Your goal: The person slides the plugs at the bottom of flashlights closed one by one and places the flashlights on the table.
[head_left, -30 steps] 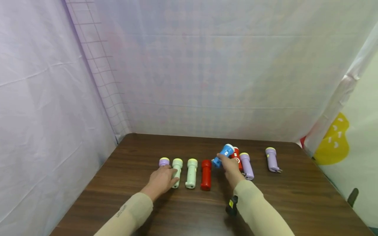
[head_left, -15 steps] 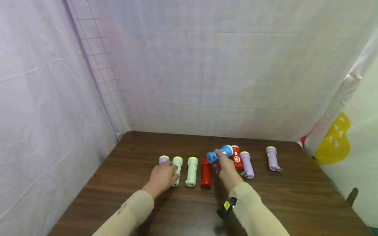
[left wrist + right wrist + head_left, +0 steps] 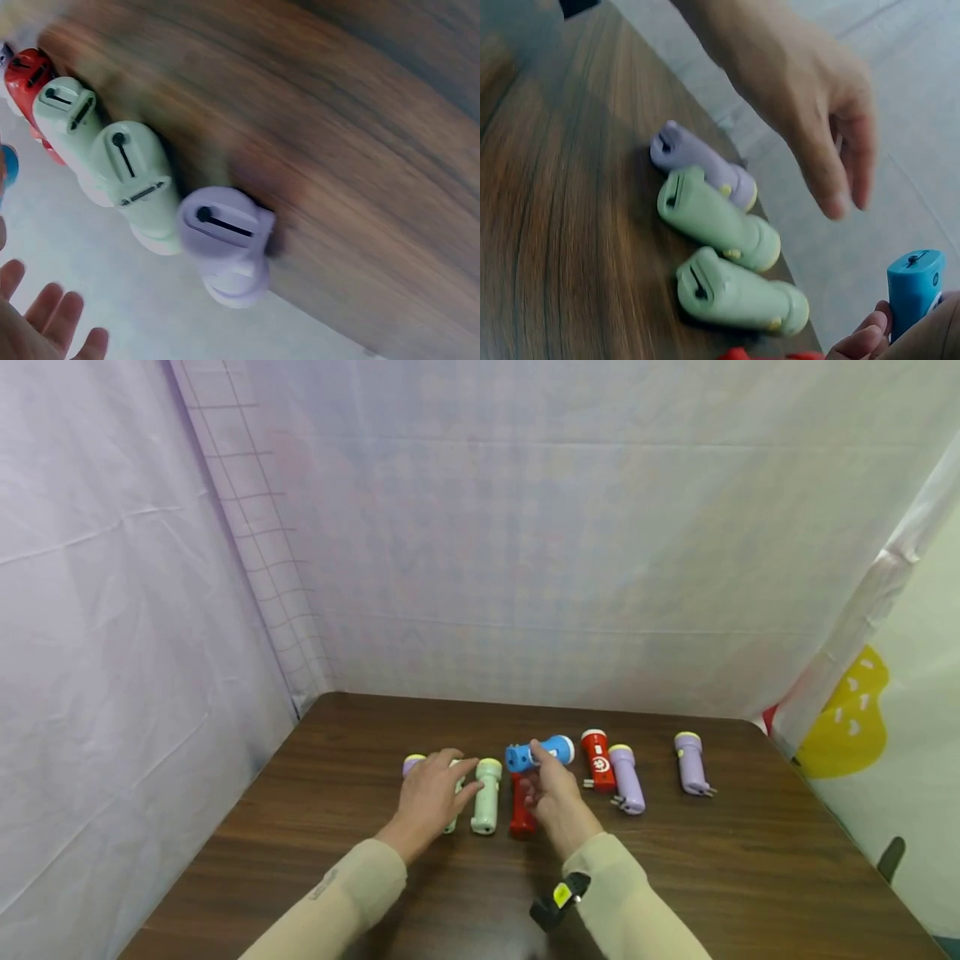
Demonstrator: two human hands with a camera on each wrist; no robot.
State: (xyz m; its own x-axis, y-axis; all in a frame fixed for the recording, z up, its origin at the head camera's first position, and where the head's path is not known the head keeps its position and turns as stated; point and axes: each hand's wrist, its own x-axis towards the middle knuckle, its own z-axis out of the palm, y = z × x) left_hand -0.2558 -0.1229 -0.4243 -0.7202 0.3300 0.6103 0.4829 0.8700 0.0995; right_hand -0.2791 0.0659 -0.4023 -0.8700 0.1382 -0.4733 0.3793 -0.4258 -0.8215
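Observation:
My right hand (image 3: 558,793) grips a blue flashlight (image 3: 540,754) above a red flashlight (image 3: 522,810); the right wrist view shows the blue one (image 3: 915,289) between the fingers. My left hand (image 3: 435,793), fingers spread and holding nothing, hovers over a purple flashlight (image 3: 412,764) and a green flashlight (image 3: 450,827), partly hiding both. Just right of it lies a second green flashlight (image 3: 487,797). In the left wrist view, the purple flashlight (image 3: 225,240), both green ones and a red one lie in a row beyond the left hand (image 3: 45,326).
Toward the right of the brown table (image 3: 750,860) lie another red flashlight (image 3: 598,762), a purple one (image 3: 627,781) close beside it, and a further purple one (image 3: 691,766) apart from them. A pale curtain (image 3: 562,568) hangs behind the table.
My right hand has carried the blue flashlight leftward, turning it nearly level and away from the red one on the right. My left hand has lifted and shifted right, off the leftmost flashlights.

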